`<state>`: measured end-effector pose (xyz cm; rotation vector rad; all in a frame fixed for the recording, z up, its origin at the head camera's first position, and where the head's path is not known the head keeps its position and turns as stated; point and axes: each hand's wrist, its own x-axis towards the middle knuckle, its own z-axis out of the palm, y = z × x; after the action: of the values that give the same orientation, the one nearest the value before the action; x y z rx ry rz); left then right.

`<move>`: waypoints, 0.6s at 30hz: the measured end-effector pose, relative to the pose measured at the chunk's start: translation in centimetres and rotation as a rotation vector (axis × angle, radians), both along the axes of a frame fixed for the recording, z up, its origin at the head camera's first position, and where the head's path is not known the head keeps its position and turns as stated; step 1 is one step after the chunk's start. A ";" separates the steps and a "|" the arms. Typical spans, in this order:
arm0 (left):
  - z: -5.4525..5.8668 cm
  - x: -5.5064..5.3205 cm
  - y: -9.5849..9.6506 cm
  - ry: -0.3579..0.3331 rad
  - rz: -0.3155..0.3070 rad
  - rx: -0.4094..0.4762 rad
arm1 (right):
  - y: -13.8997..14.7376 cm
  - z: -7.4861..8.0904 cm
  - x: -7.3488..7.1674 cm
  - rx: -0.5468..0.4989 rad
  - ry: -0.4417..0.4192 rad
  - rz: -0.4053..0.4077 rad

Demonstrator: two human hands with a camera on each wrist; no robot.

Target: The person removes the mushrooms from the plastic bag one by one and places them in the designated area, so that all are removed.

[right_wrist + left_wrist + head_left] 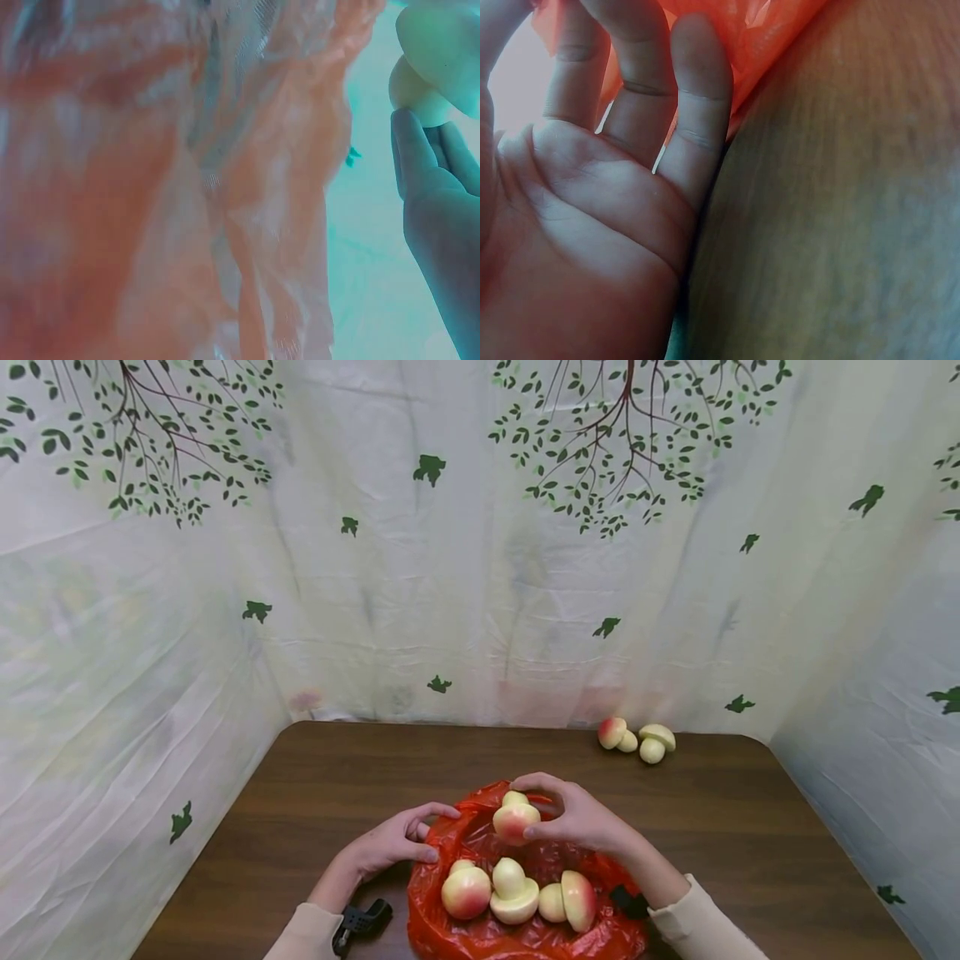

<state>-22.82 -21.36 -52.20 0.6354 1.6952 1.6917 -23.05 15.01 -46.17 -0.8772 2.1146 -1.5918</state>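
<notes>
Curtain (480, 568): hung pale and leaf-printed behind the brown table (337, 777).
Held mushroom (516, 820): was at the bag's mouth, pinched by the right hand (573, 817); its smooth cap could have slipped if that pinch loosened.
Red bag (424, 902): the left hand (386, 843) touched its rim, though whether it pinched was unclear; slack film might have folded inward, blocking the opening.
Neighbours: three mushrooms (512, 893) sat inside, liable to be knocked; two more mushrooms (612, 732) lay far back.
</notes>
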 end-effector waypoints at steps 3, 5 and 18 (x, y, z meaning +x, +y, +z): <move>0.0 0.0 0.0 0.001 -0.004 0.007 | 0.7 0.5 0.0 -0.029 -0.023 -0.013; 0.0 0.1 -0.1 -0.001 -0.006 0.012 | 1.1 0.7 0.0 -0.036 -0.024 -0.033; 0.1 0.1 0.0 0.001 -0.013 0.016 | 4.9 1.6 -0.6 -0.083 -0.042 -0.193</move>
<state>-22.68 -21.37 -52.06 0.6531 1.6763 1.6980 -23.61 19.91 -44.53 -0.6752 2.1727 -1.7886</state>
